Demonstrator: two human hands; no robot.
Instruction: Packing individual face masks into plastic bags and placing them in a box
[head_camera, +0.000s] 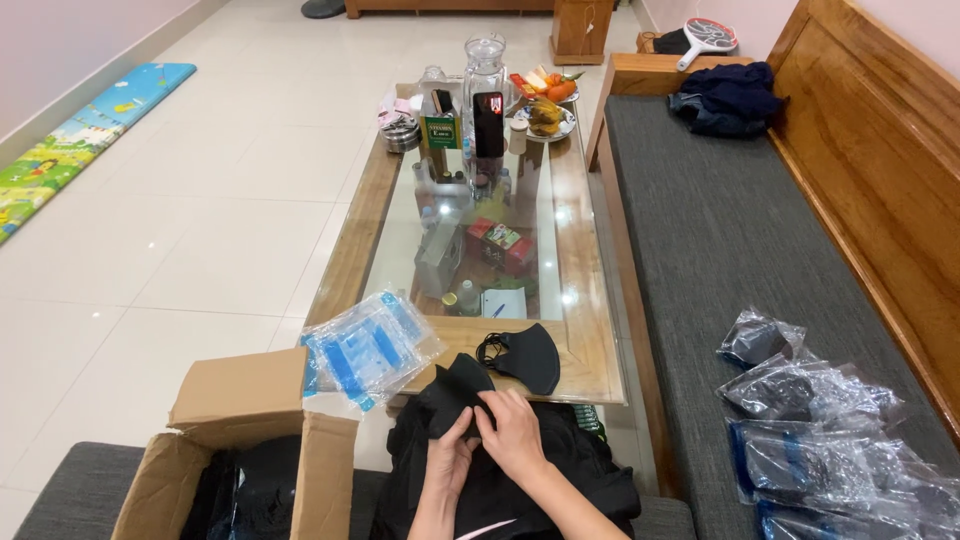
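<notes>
Both hands meet over my lap on a black fabric face mask (455, 388). My left hand (450, 458) pinches its lower edge, and my right hand (514, 430) presses on it from the right. A second black mask (527, 356) with coiled ear loops lies on the near edge of the glass coffee table (590, 300). A heap of clear plastic bags with blue strips (368, 348) rests at the table's near left corner. Dark cloth (540, 480) covers my lap under the hands.
An open cardboard box (235, 440) holding dark items stands at my left. Several bagged black masks (820, 430) lie on the grey bench cushion (720, 230) at right. Bottles, a glass jar, a phone and fruit plates crowd the table's far end. White floor tiles lie left.
</notes>
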